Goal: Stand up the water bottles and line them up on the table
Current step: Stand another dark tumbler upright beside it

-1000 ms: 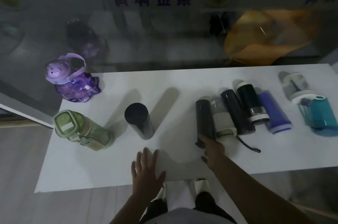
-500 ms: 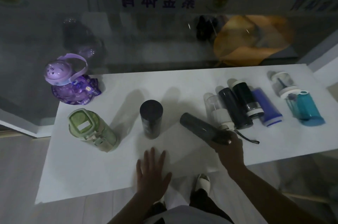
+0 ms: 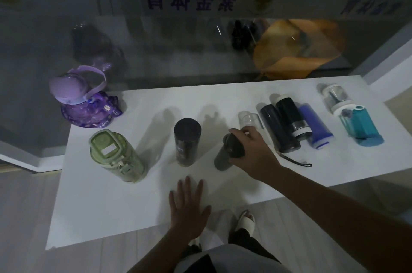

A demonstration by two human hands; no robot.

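My right hand (image 3: pixel 250 152) grips the top of a dark grey bottle (image 3: pixel 223 158), held nearly upright on the white table (image 3: pixel 107 212). Left of it stand a black bottle (image 3: pixel 186 141), a green bottle (image 3: pixel 116 154) and a purple bottle (image 3: pixel 83 98). My left hand (image 3: pixel 188 204) lies flat on the table near the front edge, fingers spread. To the right several bottles lie on their sides: a clear one (image 3: pixel 249 119), two black ones (image 3: pixel 278 131) (image 3: pixel 292 116), a blue one (image 3: pixel 315 126), a teal one (image 3: pixel 361 125) and a clear white-capped one (image 3: pixel 335 96).
A glass wall (image 3: pixel 200 38) with reflections runs along the table's far edge. A black strap (image 3: pixel 294 160) trails from the lying black bottle toward the front. My feet (image 3: pixel 245 220) show on the wood floor below the table's front edge.
My right hand picked the dark grey bottle out of the lying group, swung it left and tipped it up beside the black bottle. My left hand stayed flat on the table.
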